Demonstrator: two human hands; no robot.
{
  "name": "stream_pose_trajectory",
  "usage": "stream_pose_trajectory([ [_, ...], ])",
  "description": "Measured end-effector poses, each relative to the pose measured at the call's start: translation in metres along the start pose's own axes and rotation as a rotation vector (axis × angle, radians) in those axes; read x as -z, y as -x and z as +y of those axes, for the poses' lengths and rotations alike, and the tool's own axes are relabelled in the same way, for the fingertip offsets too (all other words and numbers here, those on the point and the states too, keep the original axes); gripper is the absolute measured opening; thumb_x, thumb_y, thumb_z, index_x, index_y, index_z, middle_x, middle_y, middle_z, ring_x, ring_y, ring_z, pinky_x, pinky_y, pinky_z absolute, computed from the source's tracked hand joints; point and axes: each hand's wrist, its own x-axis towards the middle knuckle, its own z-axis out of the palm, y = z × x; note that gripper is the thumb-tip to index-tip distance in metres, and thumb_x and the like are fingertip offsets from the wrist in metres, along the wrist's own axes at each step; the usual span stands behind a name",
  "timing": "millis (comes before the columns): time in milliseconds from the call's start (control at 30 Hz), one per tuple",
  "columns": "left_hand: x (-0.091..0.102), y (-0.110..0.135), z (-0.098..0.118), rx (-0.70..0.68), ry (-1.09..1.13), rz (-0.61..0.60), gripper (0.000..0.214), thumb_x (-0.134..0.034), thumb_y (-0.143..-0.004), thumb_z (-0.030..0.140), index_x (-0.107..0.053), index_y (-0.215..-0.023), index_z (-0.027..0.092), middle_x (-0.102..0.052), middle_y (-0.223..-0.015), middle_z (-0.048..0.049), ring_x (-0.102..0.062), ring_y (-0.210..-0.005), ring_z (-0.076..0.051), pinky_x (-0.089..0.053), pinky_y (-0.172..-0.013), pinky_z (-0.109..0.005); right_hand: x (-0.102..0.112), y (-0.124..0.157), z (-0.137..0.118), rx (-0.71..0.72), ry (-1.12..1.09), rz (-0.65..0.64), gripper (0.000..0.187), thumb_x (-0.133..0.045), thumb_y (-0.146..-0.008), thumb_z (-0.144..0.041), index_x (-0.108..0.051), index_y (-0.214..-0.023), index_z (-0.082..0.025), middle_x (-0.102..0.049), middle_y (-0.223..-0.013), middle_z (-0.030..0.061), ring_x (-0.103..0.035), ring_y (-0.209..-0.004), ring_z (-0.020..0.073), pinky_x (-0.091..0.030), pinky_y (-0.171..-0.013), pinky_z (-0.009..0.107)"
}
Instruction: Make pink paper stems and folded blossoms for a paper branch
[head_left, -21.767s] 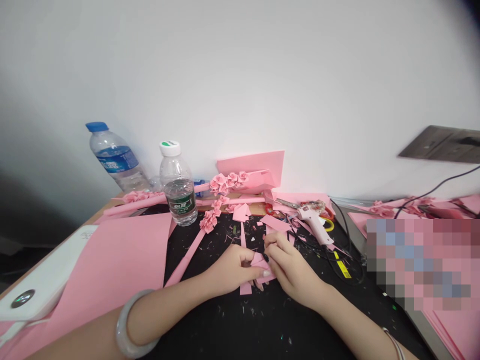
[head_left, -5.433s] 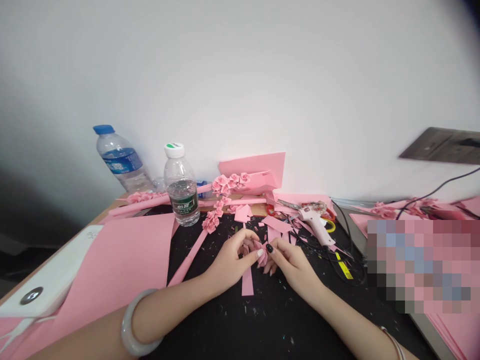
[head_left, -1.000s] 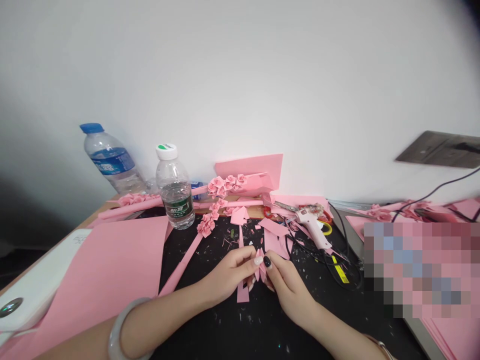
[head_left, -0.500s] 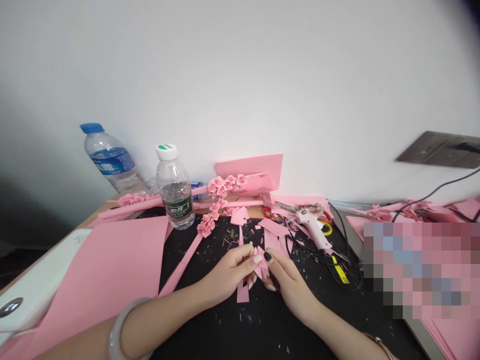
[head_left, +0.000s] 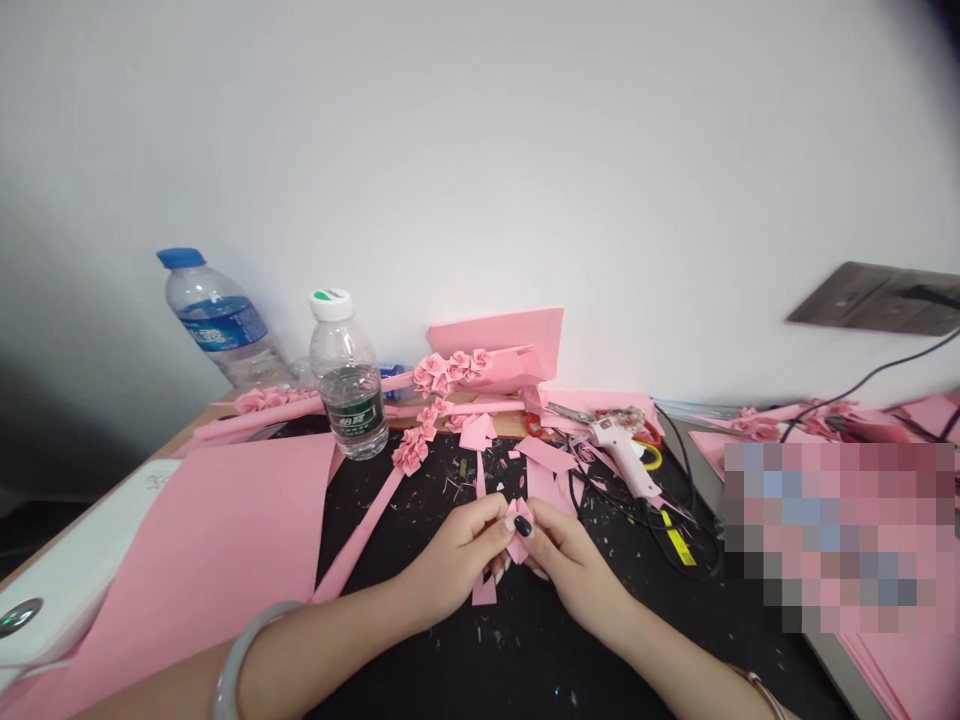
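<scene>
Both hands pinch one small folded pink paper piece (head_left: 518, 546) above the black mat (head_left: 450, 665). My left hand (head_left: 469, 548) holds it from the left, thumb on its front. On the other side, my right hand (head_left: 568, 552) presses its dark-nailed thumb close beside the left thumb. The fingers behind the paper are partly hidden. Under the hands a narrow pink paper strip (head_left: 484, 590) lies on the mat. Just beyond are cut pink paper pieces (head_left: 546, 454) and a long rolled paper stem with folded flowers (head_left: 410, 452).
A water bottle (head_left: 349, 385) stands at centre left, with a blue-capped bottle (head_left: 221, 325) leaning behind it. Large pink sheets (head_left: 225, 540) cover the left side. A glue gun (head_left: 624, 455) with its cable and scissors (head_left: 651, 457) lie to the right. Above is a wall socket (head_left: 877, 300).
The thumbs have come closer together over the folded paper, the right thumb shifting left and down onto its front. The paper stays in both hands.
</scene>
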Motion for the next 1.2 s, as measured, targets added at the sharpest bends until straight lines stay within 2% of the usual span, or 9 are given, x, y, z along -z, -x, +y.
stream_pose_trajectory([
  [200, -0.005, 0.001, 0.000, 0.018, 0.066, 0.015, 0.032, -0.041, -0.090, 0.040, -0.042, -0.068, 0.016, -0.041, -0.059, 0.0049, -0.039, -0.052, -0.008, -0.032, -0.050, -0.020, -0.003, 0.000, -0.001, -0.014, -0.041, 0.033, 0.032, -0.041, -0.091, -0.043, -0.041, -0.070, -0.019, -0.036, -0.057, -0.0052, -0.024, -0.049, 0.0082, -0.018, -0.045, 0.023],
  [500, -0.011, 0.004, 0.001, 0.044, 0.095, 0.059, 0.033, -0.040, -0.091, 0.040, -0.040, -0.067, 0.017, -0.041, -0.057, 0.0055, -0.039, -0.051, -0.007, -0.032, -0.049, -0.019, -0.013, 0.007, 0.003, 0.030, 0.074, 0.223, 0.032, -0.040, -0.092, -0.039, -0.043, -0.068, -0.019, -0.033, -0.056, -0.0065, -0.027, -0.049, 0.0080, -0.025, -0.045, 0.021],
  [700, -0.012, 0.005, -0.001, 0.048, 0.106, 0.026, 0.032, -0.039, -0.091, 0.042, -0.040, -0.071, 0.017, -0.040, -0.059, 0.0056, -0.039, -0.050, -0.007, -0.035, -0.048, -0.020, -0.014, 0.008, 0.003, 0.055, 0.196, 0.234, 0.030, -0.035, -0.094, -0.034, -0.044, -0.070, -0.018, -0.040, -0.057, -0.0054, -0.034, -0.050, 0.0084, -0.029, -0.047, 0.021],
  [867, -0.013, 0.006, -0.002, 0.053, 0.079, 0.051, 0.033, -0.036, -0.092, 0.042, -0.040, -0.070, 0.017, -0.040, -0.059, 0.0053, -0.038, -0.050, -0.007, -0.033, -0.049, -0.020, -0.013, 0.007, 0.003, 0.086, 0.299, 0.224, 0.030, -0.032, -0.095, -0.030, -0.045, -0.071, -0.018, -0.046, -0.057, -0.0040, -0.039, -0.050, 0.0092, -0.031, -0.049, 0.021],
  [1100, -0.016, 0.005, -0.005, 0.081, 0.078, 0.085, 0.034, -0.037, -0.091, 0.043, -0.039, -0.069, 0.018, -0.037, -0.054, 0.0065, -0.034, -0.045, -0.007, -0.029, -0.043, -0.019, -0.016, 0.006, -0.001, 0.156, 0.445, 0.278, 0.030, -0.032, -0.094, -0.024, -0.037, -0.064, -0.020, -0.034, -0.050, -0.0074, -0.029, -0.044, 0.0083, -0.025, -0.044, 0.020],
  [1200, -0.017, 0.005, -0.003, 0.097, 0.025, 0.100, 0.035, -0.036, -0.090, 0.045, -0.040, -0.068, 0.018, -0.036, -0.050, 0.0072, -0.033, -0.041, -0.006, -0.028, -0.040, -0.019, -0.016, 0.006, -0.001, 0.171, 0.476, 0.275, 0.028, -0.033, -0.093, -0.022, -0.035, -0.065, -0.020, -0.035, -0.051, -0.0072, -0.030, -0.045, 0.0083, -0.025, -0.044, 0.020],
])
